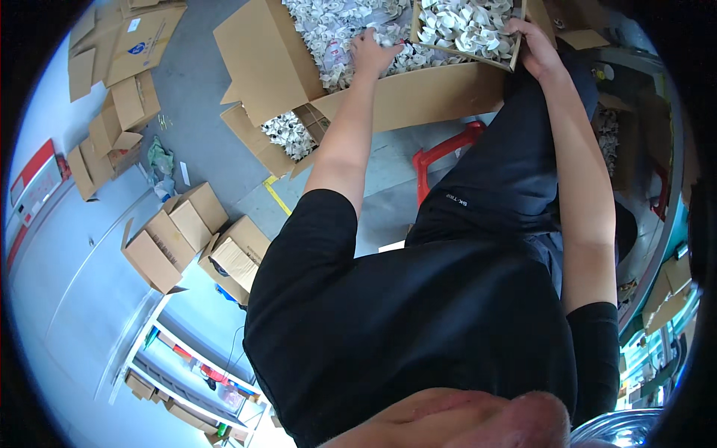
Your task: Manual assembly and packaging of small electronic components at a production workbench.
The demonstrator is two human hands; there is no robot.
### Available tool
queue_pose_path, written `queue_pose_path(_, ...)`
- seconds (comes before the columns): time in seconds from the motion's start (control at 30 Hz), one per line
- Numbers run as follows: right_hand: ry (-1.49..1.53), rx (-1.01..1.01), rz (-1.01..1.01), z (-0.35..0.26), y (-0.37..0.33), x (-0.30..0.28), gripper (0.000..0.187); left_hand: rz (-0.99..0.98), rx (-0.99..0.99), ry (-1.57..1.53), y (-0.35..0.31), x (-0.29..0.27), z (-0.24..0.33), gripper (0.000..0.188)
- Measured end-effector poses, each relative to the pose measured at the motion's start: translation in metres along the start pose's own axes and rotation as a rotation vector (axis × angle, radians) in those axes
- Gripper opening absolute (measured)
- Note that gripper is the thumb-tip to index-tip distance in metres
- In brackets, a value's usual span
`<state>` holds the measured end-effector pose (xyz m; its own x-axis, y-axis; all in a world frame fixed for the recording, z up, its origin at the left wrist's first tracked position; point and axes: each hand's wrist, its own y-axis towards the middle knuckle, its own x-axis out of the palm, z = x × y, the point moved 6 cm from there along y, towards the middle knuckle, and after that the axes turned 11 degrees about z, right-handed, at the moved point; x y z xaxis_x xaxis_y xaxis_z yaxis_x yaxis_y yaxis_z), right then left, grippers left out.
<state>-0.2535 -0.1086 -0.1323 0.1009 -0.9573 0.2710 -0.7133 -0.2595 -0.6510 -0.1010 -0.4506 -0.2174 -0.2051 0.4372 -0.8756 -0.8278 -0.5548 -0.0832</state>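
Observation:
A large cardboard box [441,95] stands at the top, filled with many small white curved pieces [336,22]. My left hand [371,55] rests on these pieces, with thumb and fingers apart. Near its thumb is a small dark reddish item, too small to name. My right hand [538,51] grips the right side of a shallower cardboard tray [515,54], its fingers at the rim. This tray also holds many white curved pieces [470,28] and sits over the large box's right part.
Below the large box's left side is another open box [258,142] with white pieces. A red stool [448,153] stands beside my leg. Several cardboard boxes [175,231] line the left, near a white shelf [187,373]. A yellow line [278,196] marks the floor.

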Motion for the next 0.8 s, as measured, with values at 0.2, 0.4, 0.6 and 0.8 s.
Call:
queue_pose_path(0.2,0.046,-0.027,0.104,0.001,0.008,-0.021,0.03,-0.166,-0.02,0.017,-0.002,0.012,0.015,0.108)
queue_pose_path(0.4,0.123,-0.072,0.106,-0.008,0.012,-0.03,0.026,-0.334,-0.138,-0.339,-0.008,0.027,0.029,0.102)
queue_pose_path(0.6,0.106,-0.17,0.352,-0.037,-0.035,0.021,0.033,-0.472,0.099,0.18,-0.012,0.051,0.038,0.113)
queue_pose_path(0.8,0.106,-0.118,0.321,-0.04,-0.044,0.011,0.043,-0.593,0.092,0.36,-0.027,0.071,0.097,0.104)
